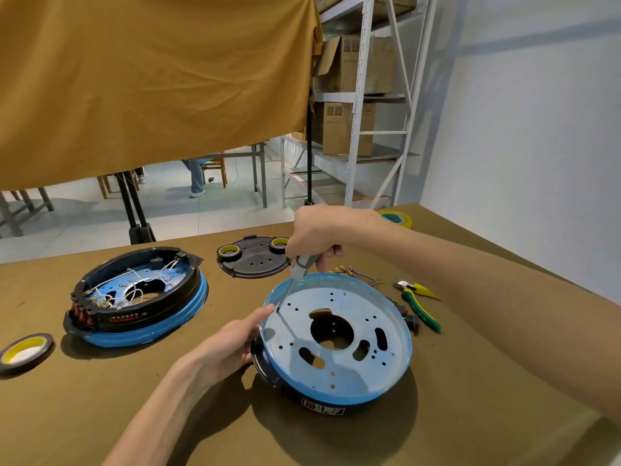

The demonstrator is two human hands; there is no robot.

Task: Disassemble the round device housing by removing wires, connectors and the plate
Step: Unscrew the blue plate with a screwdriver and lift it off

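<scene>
A round device housing (322, 403) with a black base and blue rim sits on the table in front of me. Its pale blue metal plate (339, 358), full of holes and cut-outs, faces up. My left hand (228, 348) holds the housing's left edge, thumb lying on the rim. My right hand (316, 237) grips a grey-handled screwdriver (295, 280), its tip touching the plate near the left rim. Loose purple wires with gold connectors (353, 274) lie just behind the housing.
A second housing (134, 297), still wired, sits at the left. A black cover plate (252, 260) carrying two tape rolls lies behind. Green-yellow cutters (420, 304) lie at the right, black connectors (411, 319) beside them. Tape rolls rest at far left (23, 353) and far back (396, 218).
</scene>
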